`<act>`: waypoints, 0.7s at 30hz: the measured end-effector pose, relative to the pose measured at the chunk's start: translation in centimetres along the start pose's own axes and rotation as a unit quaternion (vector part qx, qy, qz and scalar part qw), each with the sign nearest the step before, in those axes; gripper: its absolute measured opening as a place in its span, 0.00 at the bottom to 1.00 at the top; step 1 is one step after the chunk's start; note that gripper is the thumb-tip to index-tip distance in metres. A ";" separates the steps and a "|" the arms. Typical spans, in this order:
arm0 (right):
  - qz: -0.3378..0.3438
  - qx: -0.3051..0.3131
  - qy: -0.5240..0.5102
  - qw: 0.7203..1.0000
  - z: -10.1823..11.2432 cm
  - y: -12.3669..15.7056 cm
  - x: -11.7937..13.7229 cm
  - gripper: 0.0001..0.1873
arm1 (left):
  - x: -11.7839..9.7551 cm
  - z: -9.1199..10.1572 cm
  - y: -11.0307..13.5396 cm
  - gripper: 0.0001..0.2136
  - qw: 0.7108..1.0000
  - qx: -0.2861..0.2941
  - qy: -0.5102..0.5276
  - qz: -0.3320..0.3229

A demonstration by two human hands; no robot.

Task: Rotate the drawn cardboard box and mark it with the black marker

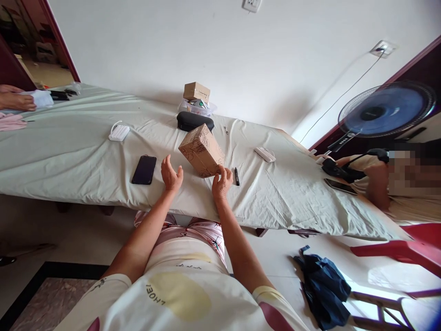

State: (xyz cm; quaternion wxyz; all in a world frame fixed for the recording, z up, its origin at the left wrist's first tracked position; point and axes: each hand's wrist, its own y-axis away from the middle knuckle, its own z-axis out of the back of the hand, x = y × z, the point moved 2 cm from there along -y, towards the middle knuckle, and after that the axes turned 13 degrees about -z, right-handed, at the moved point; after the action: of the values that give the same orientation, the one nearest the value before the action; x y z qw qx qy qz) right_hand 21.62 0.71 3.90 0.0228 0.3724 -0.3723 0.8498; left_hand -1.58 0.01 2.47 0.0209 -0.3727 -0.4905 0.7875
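Observation:
A cardboard box [204, 154] with dark scribbled lines on its sides is tilted over the middle of the cloth-covered table [186, 204]. My right hand [222, 183] grips its lower right corner, fingers bent over the edge. Left of the box, my left hand [172, 174] is held apart from it, empty, with thumb and fingers spread. A black marker [237, 176] lies just right of my right hand. A dark phone [144, 170] rests on the cloth to the left of my left hand.
Behind the box are a black zip case [195, 121] and a plastic bin [196, 108] bearing a smaller carton [196, 92]. White devices [119, 132] lie on both sides. Another person's hands [15, 99] hold white cloth at far left. A person sits right, by a fan [386, 110].

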 end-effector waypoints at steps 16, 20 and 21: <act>0.058 -0.043 -0.096 0.993 0.2 0.2 -0.1 0.18 | 1.1 -0.2 -0.3 0.17 0.989 0.129 -0.068 -0.012; 0.066 -0.028 -0.081 0.994 0.3 0.1 -0.3 0.20 | 0.2 -0.2 -0.1 0.15 0.976 0.183 -0.116 -0.004; 0.072 -0.023 -0.074 0.994 0.3 0.1 -0.2 0.20 | 0.1 -0.2 -0.1 0.15 0.973 0.195 -0.124 0.001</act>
State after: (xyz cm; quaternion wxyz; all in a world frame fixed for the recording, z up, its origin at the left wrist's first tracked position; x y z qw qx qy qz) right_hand 21.92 0.48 3.82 -0.0573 0.4061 -0.4185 0.8104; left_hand -1.58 0.24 2.49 0.0311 -0.2612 -0.3258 0.9081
